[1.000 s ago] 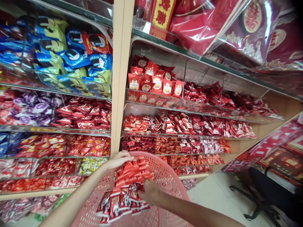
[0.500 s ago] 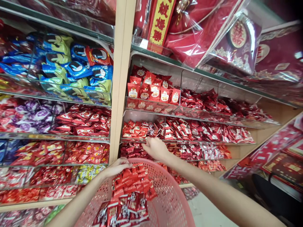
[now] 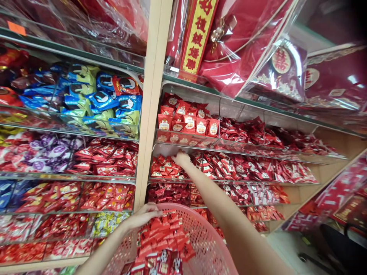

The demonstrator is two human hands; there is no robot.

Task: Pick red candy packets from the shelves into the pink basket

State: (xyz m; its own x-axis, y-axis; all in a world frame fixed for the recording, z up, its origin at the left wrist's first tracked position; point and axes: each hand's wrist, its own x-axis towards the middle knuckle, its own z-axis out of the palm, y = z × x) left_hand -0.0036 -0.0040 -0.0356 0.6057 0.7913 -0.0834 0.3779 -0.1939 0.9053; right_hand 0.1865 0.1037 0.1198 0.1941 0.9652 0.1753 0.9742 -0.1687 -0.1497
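Under a yellow banner (image 3: 197,38) of red Chinese characters, the right hand (image 3: 181,158) rests on red sweet packets (image 3: 163,170) in a clear shelf bin (image 3: 169,179), grip impossible to tell, while the left hand (image 3: 143,215) clasps the rim of a pink plastic basket (image 3: 206,240) heaped with red wrapped sweets (image 3: 163,238).

Your right hand (image 3: 181,158) is sunk among the red packets (image 3: 164,170) on the shelf. Its fingertips are buried, so you cannot tell whether it grips any. Your left hand (image 3: 143,215) curls over the rim of the pink basket (image 3: 206,240), fingertips hidden behind the heaped packets (image 3: 163,236) inside. The bottom edge cuts off the basket and that heap. Print on the shelf packets is too small to read. The dark chair (image 3: 338,248) in the lower right corner is blurred and cut off.
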